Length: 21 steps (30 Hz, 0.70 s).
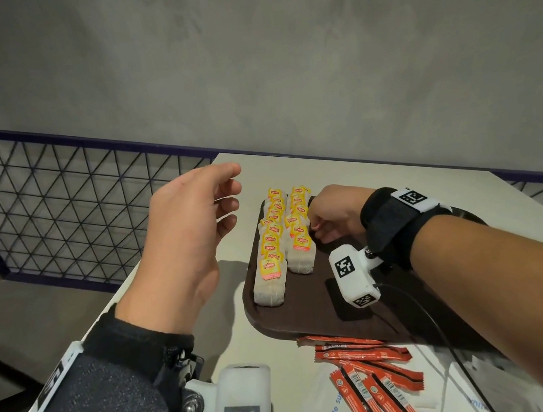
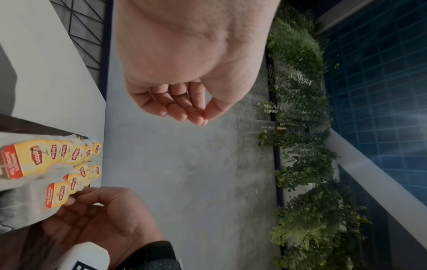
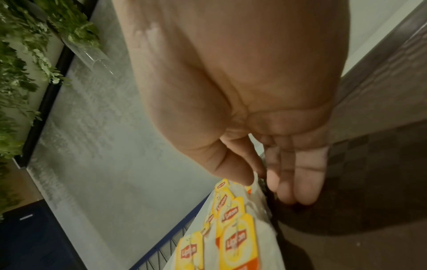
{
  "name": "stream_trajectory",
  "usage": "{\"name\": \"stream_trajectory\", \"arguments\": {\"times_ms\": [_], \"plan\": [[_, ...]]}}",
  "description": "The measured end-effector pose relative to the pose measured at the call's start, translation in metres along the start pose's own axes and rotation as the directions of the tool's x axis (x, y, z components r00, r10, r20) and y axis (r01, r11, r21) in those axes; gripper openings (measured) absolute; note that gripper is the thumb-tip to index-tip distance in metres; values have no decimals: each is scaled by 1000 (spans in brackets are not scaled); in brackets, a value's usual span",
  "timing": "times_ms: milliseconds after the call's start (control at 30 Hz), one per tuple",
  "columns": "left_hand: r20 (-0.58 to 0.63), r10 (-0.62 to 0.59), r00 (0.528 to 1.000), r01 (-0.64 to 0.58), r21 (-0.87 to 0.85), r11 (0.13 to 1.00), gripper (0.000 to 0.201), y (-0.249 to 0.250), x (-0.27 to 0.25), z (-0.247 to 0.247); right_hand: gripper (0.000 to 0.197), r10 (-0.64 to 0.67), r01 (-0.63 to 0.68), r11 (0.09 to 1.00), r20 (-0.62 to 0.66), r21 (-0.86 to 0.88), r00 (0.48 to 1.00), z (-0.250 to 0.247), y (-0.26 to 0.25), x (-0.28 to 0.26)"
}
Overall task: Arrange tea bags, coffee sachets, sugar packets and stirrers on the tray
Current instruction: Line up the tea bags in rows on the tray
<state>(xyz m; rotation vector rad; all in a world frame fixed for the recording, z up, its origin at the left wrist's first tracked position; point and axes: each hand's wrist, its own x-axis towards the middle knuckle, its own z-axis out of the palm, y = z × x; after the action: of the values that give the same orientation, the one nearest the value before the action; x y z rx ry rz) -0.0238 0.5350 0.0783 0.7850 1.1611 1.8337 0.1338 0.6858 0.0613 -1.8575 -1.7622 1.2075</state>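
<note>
A dark brown tray (image 1: 311, 307) lies on a white table (image 1: 235, 335). Two rows of yellow-tagged tea bags (image 1: 272, 264) stand along its left part, also seen in the left wrist view (image 2: 34, 159). My right hand (image 1: 316, 226) is at the far end of the right row (image 1: 300, 236); thumb and forefinger pinch a tea bag (image 2: 57, 193) there, while the other fingers (image 3: 298, 182) hang straight over the tray. My left hand (image 1: 235, 193) hovers left of the tray, loosely curled and empty (image 2: 198, 113).
Red coffee sachets (image 1: 362, 354) lie fanned out just in front of the tray, with white sugar packets (image 1: 328, 409) beneath them. The table's left edge is close under my left forearm. A wire mesh fence (image 1: 56, 206) and a grey wall stand behind.
</note>
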Motion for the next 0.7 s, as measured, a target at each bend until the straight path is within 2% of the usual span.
{"name": "stream_trajectory", "arguments": {"times_ms": [333, 533, 600, 700], "plan": [[3, -2, 1000, 2, 3, 1000, 12, 2, -1, 0, 32, -25, 23, 994, 22, 106, 999, -10, 11, -1], [6, 1, 1000, -1, -2, 1000, 8, 4, -3, 1, 23, 29, -34, 999, 152, 26, 988, -17, 20, -23], [8, 1, 1000, -1, 4, 1000, 6, 5, -4, 2, 20, 21, -16, 999, 202, -29, 979, -14, 22, -33], [8, 1, 1000, -1, 5, 1000, 5, 4, -4, 2, 19, -17, 29, 998, 207, -55, 978, -3, 23, -46]]}}
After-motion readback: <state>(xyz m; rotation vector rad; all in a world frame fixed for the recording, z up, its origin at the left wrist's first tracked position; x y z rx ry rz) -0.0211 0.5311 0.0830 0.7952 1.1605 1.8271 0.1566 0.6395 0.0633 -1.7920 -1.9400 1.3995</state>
